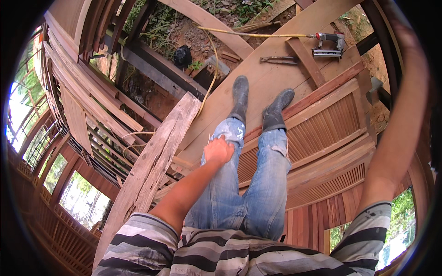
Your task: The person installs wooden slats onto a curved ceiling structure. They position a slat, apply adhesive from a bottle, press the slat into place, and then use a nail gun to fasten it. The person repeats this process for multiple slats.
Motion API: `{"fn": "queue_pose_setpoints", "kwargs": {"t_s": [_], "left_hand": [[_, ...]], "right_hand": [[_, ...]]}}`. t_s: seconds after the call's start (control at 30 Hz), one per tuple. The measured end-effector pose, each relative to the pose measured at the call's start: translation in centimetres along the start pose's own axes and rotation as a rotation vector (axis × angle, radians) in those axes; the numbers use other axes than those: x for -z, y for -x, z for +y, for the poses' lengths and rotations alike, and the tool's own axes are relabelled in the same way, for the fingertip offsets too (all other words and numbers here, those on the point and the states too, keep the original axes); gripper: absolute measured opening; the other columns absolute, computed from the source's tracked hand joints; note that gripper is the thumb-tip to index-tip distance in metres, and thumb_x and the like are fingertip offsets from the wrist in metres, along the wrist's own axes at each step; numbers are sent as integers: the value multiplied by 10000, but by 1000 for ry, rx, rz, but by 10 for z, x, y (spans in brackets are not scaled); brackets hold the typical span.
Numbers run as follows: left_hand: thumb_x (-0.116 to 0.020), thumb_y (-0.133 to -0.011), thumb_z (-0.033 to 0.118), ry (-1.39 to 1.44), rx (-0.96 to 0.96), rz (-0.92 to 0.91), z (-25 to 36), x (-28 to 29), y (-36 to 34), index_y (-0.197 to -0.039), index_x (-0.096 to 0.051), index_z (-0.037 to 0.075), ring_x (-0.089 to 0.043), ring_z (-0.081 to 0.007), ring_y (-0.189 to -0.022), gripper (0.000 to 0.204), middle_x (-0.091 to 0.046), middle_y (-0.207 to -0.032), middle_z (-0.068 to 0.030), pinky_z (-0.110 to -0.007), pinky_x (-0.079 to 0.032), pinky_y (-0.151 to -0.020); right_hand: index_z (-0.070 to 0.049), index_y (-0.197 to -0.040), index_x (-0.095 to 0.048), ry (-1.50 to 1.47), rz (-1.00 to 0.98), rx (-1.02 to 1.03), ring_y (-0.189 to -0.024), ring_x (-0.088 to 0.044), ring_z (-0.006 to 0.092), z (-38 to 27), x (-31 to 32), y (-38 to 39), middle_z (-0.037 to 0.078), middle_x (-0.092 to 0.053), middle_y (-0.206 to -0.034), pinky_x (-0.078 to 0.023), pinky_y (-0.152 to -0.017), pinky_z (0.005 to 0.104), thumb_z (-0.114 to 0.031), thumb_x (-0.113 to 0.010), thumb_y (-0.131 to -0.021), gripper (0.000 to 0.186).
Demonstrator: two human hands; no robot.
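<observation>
My left hand (218, 151) is closed at my left knee, gripping the cloth of my blue jeans (221, 193). My right arm stretches up along the right side. At its end my right hand (401, 32) is dim and blurred against a dark wooden post (384, 41), its fingers too unclear to read. Black rubber boots (240, 94) stand on wide boards (207, 124). Beyond them lie a red and silver nail gun (329, 43) with a yellow air hose (258, 34), and a dark long-handled tool, perhaps pincers (279, 60).
Louvered wooden panels (322, 119) lie to the right of my legs. A rough weathered plank (152, 156) slants along my left. Stacked timber strips (87, 87) fill the left side. Past the board edge, gaps show soil, rubble (184, 23) and a black plastic bag (183, 56) below.
</observation>
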State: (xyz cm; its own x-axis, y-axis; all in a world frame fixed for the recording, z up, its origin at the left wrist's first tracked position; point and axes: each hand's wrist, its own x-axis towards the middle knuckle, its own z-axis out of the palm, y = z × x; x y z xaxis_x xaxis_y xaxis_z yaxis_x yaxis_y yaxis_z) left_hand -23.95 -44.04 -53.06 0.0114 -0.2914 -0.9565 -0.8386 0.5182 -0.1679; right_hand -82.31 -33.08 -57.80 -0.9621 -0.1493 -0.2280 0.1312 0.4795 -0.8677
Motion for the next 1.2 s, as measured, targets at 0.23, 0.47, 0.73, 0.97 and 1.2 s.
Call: {"fn": "queue_pose_setpoints", "kwargs": {"t_s": [0.23, 0.47, 0.73, 0.97, 1.2], "left_hand": [[-582, -972, 460, 22, -3, 47, 11, -24, 1, -1332, -646, 51, -678, -409, -1226, 549, -701, -1301, -234, -541, -550, -1013], [-577, -958, 465, -35, 75, -16, 4, -68, -8, -1337, -630, 21, -682, -394, -1231, 586, -690, -1331, -231, -544, -546, -1017], [-557, -961, 457, -62, 36, 104, 33, -56, 5, -1372, -620, 56, -681, -404, -1232, 578, -683, -1344, -231, -546, -532, -1038], [-563, -963, 463, -105, 20, 130, 41, -61, 9, -1372, -623, 59, -680, -408, -1235, 578, -686, -1343, -223, -543, -532, -1039], [-580, -960, 463, -145, 23, 145, 47, -77, 15, -1386, -613, 50, -699, -407, -1199, 595, -698, -1313, -232, -534, -542, -1029]], "right_hand": [[-68, -1209, -732, 265, 108, -112, -807, -738, 232, 155, -73, 122, 111, -757, -983, -584, -646, 406, -443, -815, -888, 500], [-68, -1239, -684, -214, -902, -1357, -735, -754, 216, 114, -163, 492, 98, -749, -927, -554, -561, 328, -443, -814, -898, 524], [-25, -1296, -584, -251, 62, -625, -762, -690, 193, 133, -48, 282, 101, -691, -1059, -538, -590, 313, -315, -766, -983, 464], [25, -1328, -536, -126, 335, -159, -800, -705, 259, 121, -67, 207, 198, -677, -1166, -593, -662, 384, -378, -795, -946, 612], [-57, -1398, -583, -312, -580, -928, -918, -770, 282, 168, -84, 460, 176, -737, -1141, -616, -773, 414, -388, -863, -858, 694]]}}
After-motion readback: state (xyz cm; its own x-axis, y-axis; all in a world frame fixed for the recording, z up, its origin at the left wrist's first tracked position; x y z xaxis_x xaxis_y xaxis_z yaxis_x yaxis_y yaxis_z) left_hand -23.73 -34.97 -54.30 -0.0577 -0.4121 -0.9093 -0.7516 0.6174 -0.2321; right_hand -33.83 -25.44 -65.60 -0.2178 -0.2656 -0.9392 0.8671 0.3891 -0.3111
